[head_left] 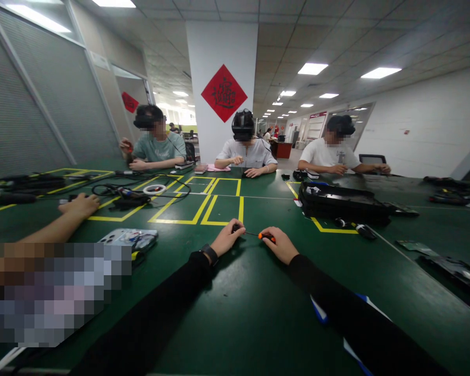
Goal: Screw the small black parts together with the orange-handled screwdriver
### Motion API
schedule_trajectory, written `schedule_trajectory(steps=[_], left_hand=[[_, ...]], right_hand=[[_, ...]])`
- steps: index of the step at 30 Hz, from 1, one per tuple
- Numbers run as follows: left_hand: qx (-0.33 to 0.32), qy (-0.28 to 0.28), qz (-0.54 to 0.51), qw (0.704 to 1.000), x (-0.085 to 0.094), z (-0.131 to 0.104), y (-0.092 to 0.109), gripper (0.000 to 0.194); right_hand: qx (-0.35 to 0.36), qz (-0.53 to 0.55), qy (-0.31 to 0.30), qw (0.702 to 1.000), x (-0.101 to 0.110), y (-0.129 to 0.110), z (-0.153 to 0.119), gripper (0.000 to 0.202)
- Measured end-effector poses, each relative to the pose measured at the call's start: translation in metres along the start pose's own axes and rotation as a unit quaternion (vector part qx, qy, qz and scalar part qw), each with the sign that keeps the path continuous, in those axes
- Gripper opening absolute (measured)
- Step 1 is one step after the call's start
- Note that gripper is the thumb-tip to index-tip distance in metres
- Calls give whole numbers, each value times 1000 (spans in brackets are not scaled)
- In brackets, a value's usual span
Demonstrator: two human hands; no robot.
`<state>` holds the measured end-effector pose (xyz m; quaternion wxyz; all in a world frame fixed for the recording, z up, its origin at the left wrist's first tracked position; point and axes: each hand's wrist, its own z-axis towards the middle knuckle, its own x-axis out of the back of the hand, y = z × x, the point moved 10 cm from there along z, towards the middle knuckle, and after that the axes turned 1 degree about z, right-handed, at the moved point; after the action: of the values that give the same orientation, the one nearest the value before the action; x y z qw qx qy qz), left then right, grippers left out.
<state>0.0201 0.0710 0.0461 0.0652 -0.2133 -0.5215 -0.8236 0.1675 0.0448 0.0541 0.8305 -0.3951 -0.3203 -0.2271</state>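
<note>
Screwdriver (262,236), orange/blk., qty. 1: in R. hand (282,245) fingers, shaft (252,234) approx. parallel to desk's (238,324) near edge, pointing at L. hand (225,240), fingers pinching dk. item (235,228).

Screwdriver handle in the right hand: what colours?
The screwdriver handle is orange and black, seen in the head view.

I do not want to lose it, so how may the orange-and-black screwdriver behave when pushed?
The screwdriver is probably stiff, since its thin shaft looks straight. Its small handle suggests low weight, and it might roll on the flat table.
</note>
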Motion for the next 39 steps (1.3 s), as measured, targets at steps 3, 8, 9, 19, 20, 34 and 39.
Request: schedule_trajectory(steps=[3,8,9,19,20,34,39], left_hand=[[12,-9,-7,1000,-4,0,-3,27],[39,17,16,999,-5,9,-14,30],[42,24,21,999,-5,12,-16,30],[18,43,35,998,-10,25,-17,25],[6,24,21,999,-11,23,-15,25],[-33,-59,-54,996,-11,15,-8,34],[-14,-50,-6,999,-10,16,-18,31]], right_hand=[[-3,21,16,1000,3,3,0,15],[-19,23,35,999,4,12,0,15],[-21,16,34,999,3,13,1,15],[-34,-4,28,999,8,17,0,19],[-35,14,27,999,9,16,-1,18],[-45,15,12,999,3,16,-2,22],[-46,-4,19,999,4,14,-2,24]])
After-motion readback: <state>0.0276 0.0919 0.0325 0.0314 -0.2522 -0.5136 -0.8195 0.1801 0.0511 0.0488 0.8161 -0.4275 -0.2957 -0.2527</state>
